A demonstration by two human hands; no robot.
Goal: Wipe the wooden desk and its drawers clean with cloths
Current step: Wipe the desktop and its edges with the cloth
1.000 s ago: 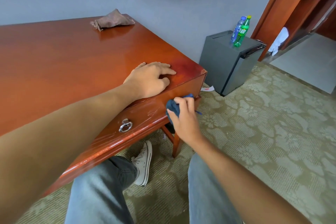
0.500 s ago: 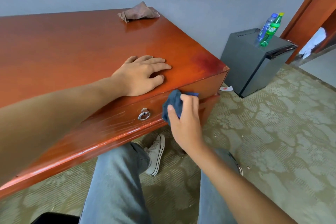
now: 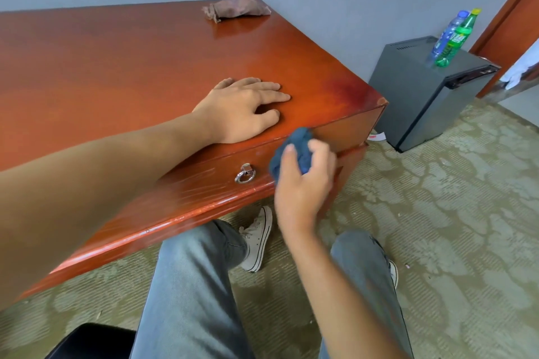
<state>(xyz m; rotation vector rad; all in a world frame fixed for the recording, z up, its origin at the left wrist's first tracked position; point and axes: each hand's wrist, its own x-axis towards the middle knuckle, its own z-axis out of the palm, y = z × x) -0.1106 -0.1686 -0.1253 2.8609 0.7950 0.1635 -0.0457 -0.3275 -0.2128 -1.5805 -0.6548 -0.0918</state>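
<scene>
A glossy red-brown wooden desk (image 3: pixel 116 73) fills the left and centre. Its front drawer (image 3: pixel 204 181) has a silver ring pull (image 3: pixel 245 174). My right hand (image 3: pixel 303 183) grips a bunched dark blue cloth (image 3: pixel 300 148) against the drawer front, just right of the ring pull and under the desk's top edge. My left hand (image 3: pixel 242 109) rests flat on the desktop near the front right corner, fingers spread. A crumpled brown cloth (image 3: pixel 237 6) lies at the desk's far right edge by the wall.
A small grey fridge (image 3: pixel 423 90) stands on the carpet right of the desk, with a blue bottle (image 3: pixel 447 32) and a green bottle (image 3: pixel 456 38) on top. A wooden door frame (image 3: pixel 507 26) is at far right. My legs and white sneaker (image 3: pixel 258 236) are under the desk.
My right hand has carried the blue cloth along the drawer front from near the right corner toward the ring pull. My left hand stays on the desktop. The view has shifted.
</scene>
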